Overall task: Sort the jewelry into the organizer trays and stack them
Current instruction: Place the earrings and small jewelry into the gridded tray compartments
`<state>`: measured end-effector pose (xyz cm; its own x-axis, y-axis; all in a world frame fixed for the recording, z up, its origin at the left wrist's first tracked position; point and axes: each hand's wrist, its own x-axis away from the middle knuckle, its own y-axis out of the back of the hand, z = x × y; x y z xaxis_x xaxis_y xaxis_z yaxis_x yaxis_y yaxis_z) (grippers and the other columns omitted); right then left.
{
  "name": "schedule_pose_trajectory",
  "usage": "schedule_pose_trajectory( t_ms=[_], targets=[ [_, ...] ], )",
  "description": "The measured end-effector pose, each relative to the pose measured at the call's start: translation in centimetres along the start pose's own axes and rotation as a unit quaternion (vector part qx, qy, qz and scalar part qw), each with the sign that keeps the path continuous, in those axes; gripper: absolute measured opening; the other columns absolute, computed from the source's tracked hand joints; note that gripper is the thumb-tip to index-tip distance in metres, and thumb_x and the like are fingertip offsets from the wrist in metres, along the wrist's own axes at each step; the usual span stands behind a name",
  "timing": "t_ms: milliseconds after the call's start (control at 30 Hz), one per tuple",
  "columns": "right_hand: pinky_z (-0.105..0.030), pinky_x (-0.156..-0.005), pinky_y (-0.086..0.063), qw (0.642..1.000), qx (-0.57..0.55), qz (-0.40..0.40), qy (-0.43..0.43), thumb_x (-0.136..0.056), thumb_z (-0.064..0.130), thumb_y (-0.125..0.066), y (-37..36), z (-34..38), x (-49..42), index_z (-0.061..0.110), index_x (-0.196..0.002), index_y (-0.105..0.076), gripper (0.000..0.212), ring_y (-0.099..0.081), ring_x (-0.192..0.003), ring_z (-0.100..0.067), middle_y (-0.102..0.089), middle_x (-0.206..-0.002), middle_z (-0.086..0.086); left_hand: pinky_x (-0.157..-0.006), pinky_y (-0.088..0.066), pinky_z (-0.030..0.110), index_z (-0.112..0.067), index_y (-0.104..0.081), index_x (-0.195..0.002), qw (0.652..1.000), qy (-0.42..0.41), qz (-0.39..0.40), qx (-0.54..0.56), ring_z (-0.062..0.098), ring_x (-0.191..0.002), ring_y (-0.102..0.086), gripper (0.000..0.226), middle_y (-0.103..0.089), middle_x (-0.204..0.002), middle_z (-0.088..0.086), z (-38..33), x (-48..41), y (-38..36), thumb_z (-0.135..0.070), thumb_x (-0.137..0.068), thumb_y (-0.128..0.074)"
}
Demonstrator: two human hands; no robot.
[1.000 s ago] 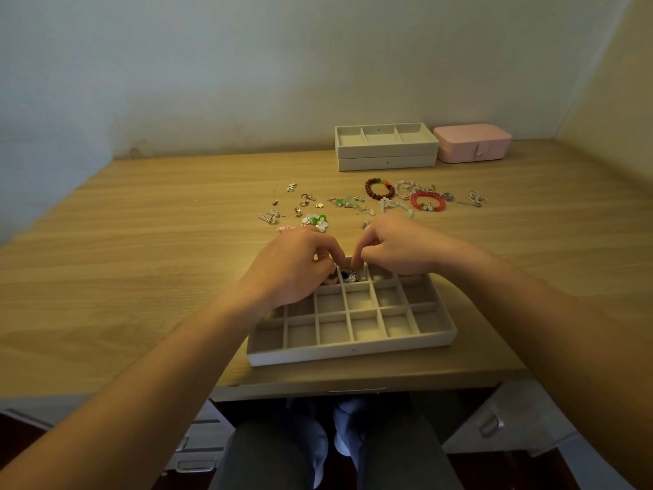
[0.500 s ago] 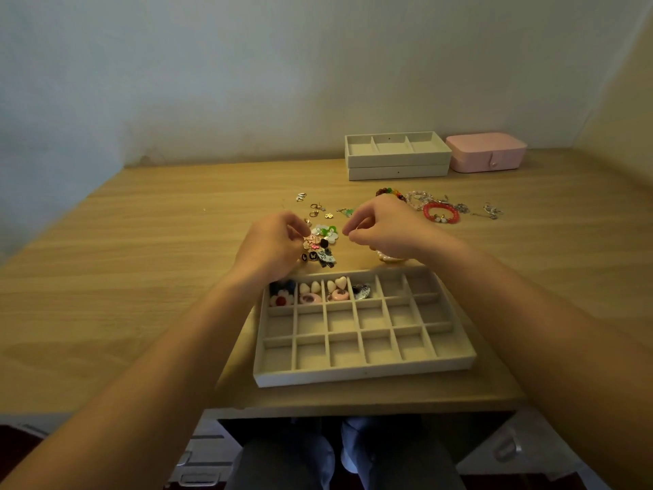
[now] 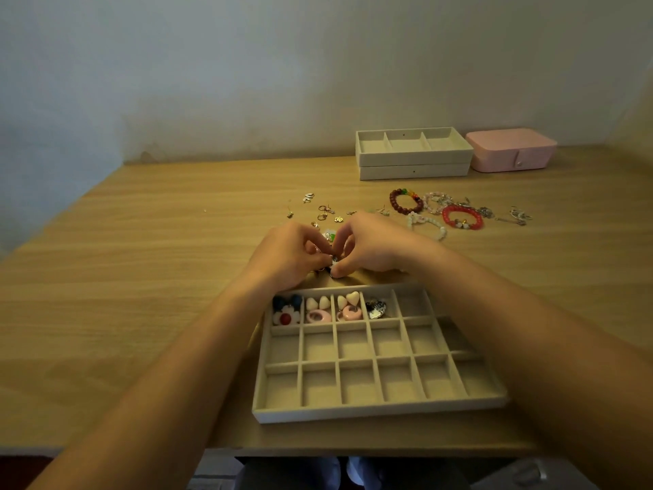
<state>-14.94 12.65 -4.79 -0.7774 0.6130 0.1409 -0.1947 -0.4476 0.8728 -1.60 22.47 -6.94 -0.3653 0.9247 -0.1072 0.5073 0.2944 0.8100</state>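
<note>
Pale wood desk under a plain wall, from the head camera. Just past the far edge of the beige felt-lined grid tray, the left hand and right hand meet, fingers curled, both pinching one small dark-and-white earring cluster. From that pinch the tray lies toward the person. Its far row holds pieces in four cells from the left, and the next empty cell sits nearer the right hand. Farther back on the right wait beaded bracelets.
</note>
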Motion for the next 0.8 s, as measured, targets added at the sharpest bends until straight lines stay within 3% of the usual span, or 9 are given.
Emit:
schedule_pose_trajectory(
  t_ms=[167, 300, 433, 533, 667, 800],
  targets=[
    [-0.03, -0.075, -0.05, 0.999, -0.038, 0.012, 0.005, -0.082, 0.027, -0.085, 0.0, -0.2, -0.1, 0.023, -0.102, -0.071, 0.024, -0.063, -0.09, -0.013, -0.068, -0.096, 0.007, -0.071, -0.051, 0.036, -0.039, -0.074, -0.087, 0.999, 0.005, 0.002, 0.043, 0.022, -0.08, -0.065, 0.013, -0.069, -0.08, 0.001, 0.9, 0.4, 0.3, -0.026, -0.085, -0.078],
    [-0.028, -0.07, -0.056, 0.994, -0.112, -0.005, 0.001, -0.087, 0.016, -0.08, 0.3, -0.7, 0.2, 0.022, -0.101, -0.072, 0.018, -0.071, -0.083, -0.014, -0.072, -0.092, 0.005, -0.063, -0.04, 0.021, -0.033, -0.076, -0.097, 0.998, 0.008, 0.01, 0.066, 0.006, -0.075, -0.058, 0.01, -0.064, -0.077, -0.01, 0.8, 0.8, 0.8, -0.026, -0.091, -0.073],
    [-0.027, -0.072, -0.06, 0.977, -0.212, -0.014, 0.009, -0.09, 0.013, -0.075, 1.4, -1.0, 1.2, 0.021, -0.108, -0.073, 0.019, -0.072, -0.088, -0.013, -0.074, -0.098, 0.003, -0.068, -0.048, 0.027, -0.035, -0.073, -0.097, 0.997, 0.002, -0.024, 0.078, 0.011, -0.082, -0.061, 0.011, -0.068, -0.088, -0.005, 0.3, 0.9, 1.4, -0.026, -0.094, -0.067],
    [-0.027, -0.071, -0.062, 0.942, -0.335, 0.004, 0.006, -0.09, 0.006, -0.074, 2.5, -0.9, 2.2, 0.013, -0.113, -0.069, 0.025, -0.075, -0.087, -0.017, -0.075, -0.101, -0.008, -0.072, -0.045, 0.024, -0.032, -0.071, -0.105, 0.989, -0.008, -0.015, 0.144, 0.001, -0.085, -0.06, 0.023, -0.068, -0.096, -0.014, -0.7, 1.1, 1.8, -0.015, -0.099, -0.057],
    [-0.031, -0.075, -0.061, 0.889, -0.455, 0.049, 0.006, -0.089, 0.001, -0.073, 3.8, -0.9, 3.2, 0.008, -0.115, -0.065, 0.028, -0.076, -0.088, -0.024, -0.074, -0.103, -0.015, -0.08, -0.051, 0.027, -0.023, -0.07, -0.109, 0.947, 0.002, 0.019, 0.319, 0.008, -0.088, -0.066, 0.031, -0.073, -0.098, -0.005, -2.4, 2.2, 2.3, 0.0, -0.097, -0.054],
    [-0.031, -0.073, -0.061, 0.883, -0.466, 0.04, 0.032, -0.093, 0.003, -0.069, 4.5, -0.6, 4.2, 0.007, -0.115, -0.068, 0.023, -0.074, -0.086, -0.023, -0.074, -0.099, -0.013, -0.097, -0.05, 0.037, -0.014, -0.069, -0.116, 0.906, 0.019, 0.057, 0.418, 0.018, -0.098, -0.071, 0.026, -0.075, -0.101, 0.006, -3.3, 2.6, 2.3, -0.007, -0.094, -0.059]
  ],
)
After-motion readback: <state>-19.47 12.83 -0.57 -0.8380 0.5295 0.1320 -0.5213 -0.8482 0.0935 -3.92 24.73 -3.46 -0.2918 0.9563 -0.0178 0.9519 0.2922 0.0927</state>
